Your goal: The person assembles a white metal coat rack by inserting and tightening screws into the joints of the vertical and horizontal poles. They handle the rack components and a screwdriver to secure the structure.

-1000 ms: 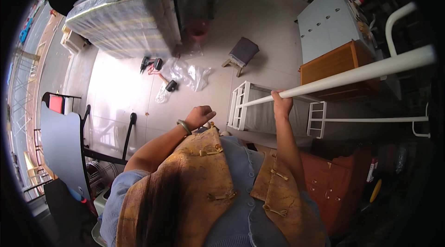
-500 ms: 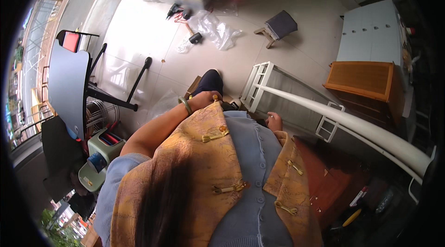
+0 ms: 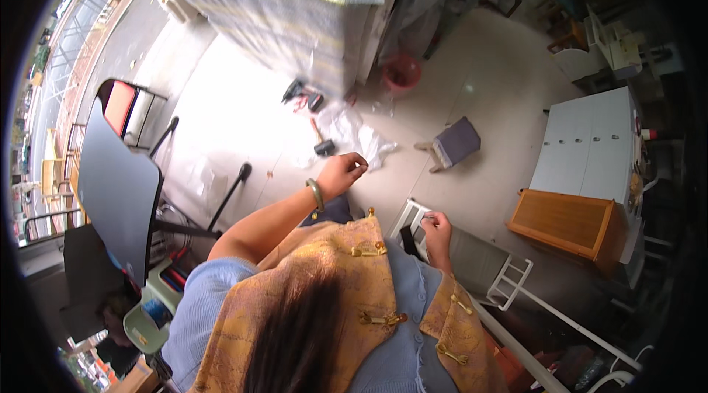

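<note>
My left hand [image 3: 342, 173], with a green bangle [image 3: 315, 194] on its wrist, is held out above the floor in front of me. Its fingers are curled together; whatever they may hold is too small to see. Nearest to it on the floor lie a mallet [image 3: 323, 147] with a black head and a crumpled clear plastic sheet [image 3: 352, 130]. Raised at my right side, my right hand [image 3: 438, 231] has its fingertips pinched, perhaps on a tiny dark thing I cannot make out. Just beside that hand is a white metal frame [image 3: 509, 275] with rungs.
A grey-topped table [image 3: 114, 179] stands at the left, near a green plastic stool [image 3: 144, 327]. Ahead are a power drill [image 3: 295, 91], a small cushioned stool [image 3: 457, 144], a red bucket [image 3: 402, 72] and a plastic-wrapped mattress [image 3: 273, 32]. Right: a wooden cabinet [image 3: 564, 222] and grey cabinet [image 3: 586, 138].
My left hand has moved from the front of my yellow vest forward and up, away from my body. The right hand has risen. The view has shifted, showing more of the far room.
</note>
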A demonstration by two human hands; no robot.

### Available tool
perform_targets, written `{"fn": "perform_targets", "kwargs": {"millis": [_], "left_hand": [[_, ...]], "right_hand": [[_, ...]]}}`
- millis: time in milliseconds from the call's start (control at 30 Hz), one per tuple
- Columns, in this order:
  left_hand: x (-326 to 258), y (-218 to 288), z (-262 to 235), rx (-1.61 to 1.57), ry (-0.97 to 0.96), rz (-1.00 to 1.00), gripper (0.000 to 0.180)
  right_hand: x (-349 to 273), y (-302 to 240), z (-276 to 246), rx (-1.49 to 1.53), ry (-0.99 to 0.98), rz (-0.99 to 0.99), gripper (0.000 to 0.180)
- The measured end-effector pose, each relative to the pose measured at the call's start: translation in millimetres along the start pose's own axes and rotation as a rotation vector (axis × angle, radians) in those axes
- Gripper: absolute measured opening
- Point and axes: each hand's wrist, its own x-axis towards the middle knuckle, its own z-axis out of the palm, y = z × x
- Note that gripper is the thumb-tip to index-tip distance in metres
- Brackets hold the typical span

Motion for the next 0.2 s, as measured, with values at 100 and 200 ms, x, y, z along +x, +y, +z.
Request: {"fn": "perform_targets", "kwargs": {"millis": [100, 200], "left_hand": [[40, 48, -90, -0.302, 0.247, 0.286, 0.011], [18, 157, -191, -0.212, 0.404, 0.7, 0.011]], "right_hand": [[49, -121, -22, 0.35, 0.323, -0.141, 0.012], [39, -276, -92, 0.51, 0.291, -0.685, 0.015]]}}
